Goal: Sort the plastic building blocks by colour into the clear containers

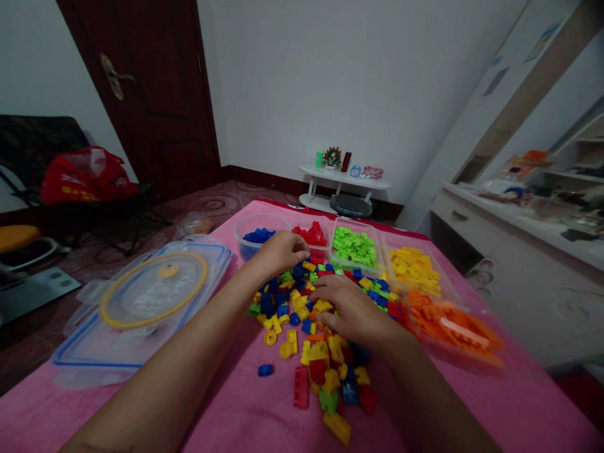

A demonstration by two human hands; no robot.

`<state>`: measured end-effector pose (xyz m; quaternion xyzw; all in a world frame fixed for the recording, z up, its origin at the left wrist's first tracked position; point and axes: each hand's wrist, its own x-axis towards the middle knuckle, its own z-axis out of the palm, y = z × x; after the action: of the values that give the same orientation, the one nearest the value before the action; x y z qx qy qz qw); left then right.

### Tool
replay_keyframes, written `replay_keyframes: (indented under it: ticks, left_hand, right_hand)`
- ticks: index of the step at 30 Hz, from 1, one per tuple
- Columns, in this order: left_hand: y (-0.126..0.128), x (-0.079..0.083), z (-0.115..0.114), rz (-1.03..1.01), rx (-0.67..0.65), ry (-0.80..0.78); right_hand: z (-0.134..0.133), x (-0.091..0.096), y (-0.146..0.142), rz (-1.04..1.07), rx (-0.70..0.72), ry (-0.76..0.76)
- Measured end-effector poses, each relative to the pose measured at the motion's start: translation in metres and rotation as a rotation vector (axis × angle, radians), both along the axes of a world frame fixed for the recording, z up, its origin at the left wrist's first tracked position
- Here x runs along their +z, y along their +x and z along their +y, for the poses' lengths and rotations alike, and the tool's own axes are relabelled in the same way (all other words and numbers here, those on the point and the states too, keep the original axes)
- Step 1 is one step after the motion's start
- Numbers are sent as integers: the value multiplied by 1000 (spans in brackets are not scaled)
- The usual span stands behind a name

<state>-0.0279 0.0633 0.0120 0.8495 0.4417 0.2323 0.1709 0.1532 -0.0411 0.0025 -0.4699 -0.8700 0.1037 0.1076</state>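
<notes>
A loose pile of mixed toy building bricks (298,303) in yellow, blue, red and green lies on the pink cloth. My left hand (282,253) is over the far side of the pile, in front of the tub of red bricks (311,233). Its fingers are curled and bent toward the thumb; whatever they hold is hidden. On the right part of the pile rests my right hand (350,306), fingers and thumb apart among yellow bricks. Closer to me, a red brick (301,387) and a blue brick (265,370) lie on the cloth.
Behind the pile stand a round tub of blue bricks (259,236), a box of green bricks (353,246) and a box of yellow bricks (415,269). Orange bricks (453,324) fill a box at the right. Stacked clear lids (151,292) cover the table's left side.
</notes>
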Motion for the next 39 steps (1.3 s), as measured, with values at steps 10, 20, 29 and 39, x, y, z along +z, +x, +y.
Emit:
replay_keyframes:
  ticks: [10, 20, 29, 39]
  left_hand:
    - [4, -23, -2, 324, 74, 3]
    - [11, -5, -11, 219, -55, -75]
    - [41, -39, -33, -20, -268, -37]
    - [15, -5, -17, 135, -114, -17]
  right_hand:
    - [3, 20, 49, -164, -466, 58]
    - [-7, 31, 48, -378, -503, -172]
    - [-13, 23, 25, -528, -459, -229]
    - [-18, 29, 19, -261, -364, -51]
